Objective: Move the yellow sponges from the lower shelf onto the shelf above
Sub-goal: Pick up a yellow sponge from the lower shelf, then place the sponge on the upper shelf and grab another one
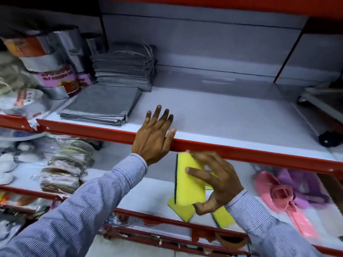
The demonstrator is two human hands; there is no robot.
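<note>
Head view looks down on a red-edged shop rack with pale shelf boards. Centre frame, the left hand (152, 138) lies flat on the front lip of the upper shelf (232, 117), its fingers (157, 113) spread apart and holding nothing, the thumb resting along the red rim. Just below and to the right, the right hand (217, 180) — slightly blurred — grips a yellow sponge (187, 182) with a dark green scouring edge; the thumb is under its lower end and the fingers are pressed on its yellow face and upper end. That sponge stands roughly upright in the air in front of the gap between the two shelves, its top just under the red rim of the upper shelf.

Two more yellow sponges lie on the lower shelf (148, 195) near its front edge: one (181, 210) partly hidden behind the held sponge, the other (222, 217) just right of it, below the right wrist. Both arms wear a blue-and-white striped sleeve (83, 210).

On the upper shelf, upper left of the frame, stacks of grey cloths (104, 106) sit beside silver foil packets (50, 60); the rest of that board is bare toward the right. At the lower right of the frame, pink and purple plastic items (285, 193) lie on the lower shelf, and at the left — packets wrapped in clear plastic (63, 171).
</note>
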